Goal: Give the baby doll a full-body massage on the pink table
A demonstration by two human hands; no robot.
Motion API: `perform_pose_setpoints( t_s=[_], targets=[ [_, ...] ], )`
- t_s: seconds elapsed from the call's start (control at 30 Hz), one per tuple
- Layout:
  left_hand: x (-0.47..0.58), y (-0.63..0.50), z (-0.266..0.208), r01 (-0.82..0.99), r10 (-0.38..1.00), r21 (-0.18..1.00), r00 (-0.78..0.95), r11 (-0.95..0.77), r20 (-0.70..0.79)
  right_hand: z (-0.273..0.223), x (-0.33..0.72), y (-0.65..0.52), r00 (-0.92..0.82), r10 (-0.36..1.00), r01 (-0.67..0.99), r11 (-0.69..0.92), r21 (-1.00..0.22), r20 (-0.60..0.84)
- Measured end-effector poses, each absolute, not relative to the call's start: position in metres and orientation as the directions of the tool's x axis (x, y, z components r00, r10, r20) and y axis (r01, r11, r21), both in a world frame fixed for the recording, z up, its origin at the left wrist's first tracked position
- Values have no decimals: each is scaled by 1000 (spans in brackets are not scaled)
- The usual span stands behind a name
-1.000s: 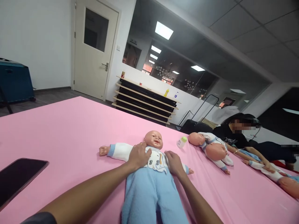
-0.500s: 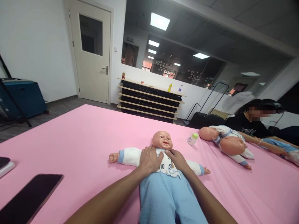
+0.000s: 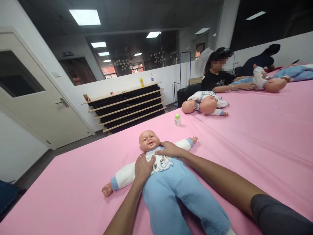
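Observation:
A baby doll (image 3: 168,186) in a white top and blue trousers lies face up on the pink-covered table, its arms spread out. My left hand (image 3: 144,166) holds the doll at the chest and shoulder on the left, the thumb on the front of the top. On the other shoulder rests my right hand (image 3: 170,149), its thumb on the chest near the collar and its fingers curving over the side. The fingertips of both hands are partly hidden. An elephant design shows between the two hands.
Beyond the doll's head stands a small white bottle (image 3: 177,120) with a green cap. Two more dolls (image 3: 207,102) lie in a heap behind it. A co-worker (image 3: 217,78) handles another doll (image 3: 275,84); a second person (image 3: 259,62) is farther right. Stacked shelving (image 3: 127,107) stands past the table (image 3: 264,130).
My view has swung right and tilted, bringing the second person into sight and the phone out of it. Both hands stay on the doll, which appears turned in the picture.

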State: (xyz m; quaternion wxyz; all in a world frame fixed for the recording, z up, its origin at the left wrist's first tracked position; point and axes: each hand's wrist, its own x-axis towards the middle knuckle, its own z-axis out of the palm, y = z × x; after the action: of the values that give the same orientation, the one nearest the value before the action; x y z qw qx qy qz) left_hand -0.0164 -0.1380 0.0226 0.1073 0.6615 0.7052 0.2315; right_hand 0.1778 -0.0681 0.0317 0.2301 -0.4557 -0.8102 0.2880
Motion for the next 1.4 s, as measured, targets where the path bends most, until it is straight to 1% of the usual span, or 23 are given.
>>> perform_pose_setpoints(
  t_s=[0.13,0.23,0.37,0.57,0.67,0.9,1.0,1.2,1.4],
  targets=[
    [-22,-135,20,842,987,539,-83,-6,141,32,179,-69,-500,857,534,417,-736,123],
    [-24,-134,20,804,983,594,-87,-25,160,34,178,-70,-504,854,488,401,-775,125],
    [-23,-136,21,790,978,613,-118,-11,170,36,176,-73,-470,871,441,370,-818,141],
    [-24,-136,17,823,967,566,-184,54,175,29,174,-70,-454,874,462,398,-793,174],
    [-27,-135,16,837,967,543,-191,72,167,23,172,-64,-447,876,480,404,-779,179],
    [-29,-135,18,839,974,538,-179,77,140,19,170,-61,-412,891,510,399,-762,190],
    [-28,-136,17,833,972,549,-182,73,147,22,171,-66,-386,904,535,383,-753,186],
    [-27,-137,14,793,947,607,-234,53,222,26,170,-74,-333,919,610,379,-696,209],
    [-23,-140,16,752,943,659,-228,12,242,26,170,-74,-333,920,612,378,-695,207]
  ],
)
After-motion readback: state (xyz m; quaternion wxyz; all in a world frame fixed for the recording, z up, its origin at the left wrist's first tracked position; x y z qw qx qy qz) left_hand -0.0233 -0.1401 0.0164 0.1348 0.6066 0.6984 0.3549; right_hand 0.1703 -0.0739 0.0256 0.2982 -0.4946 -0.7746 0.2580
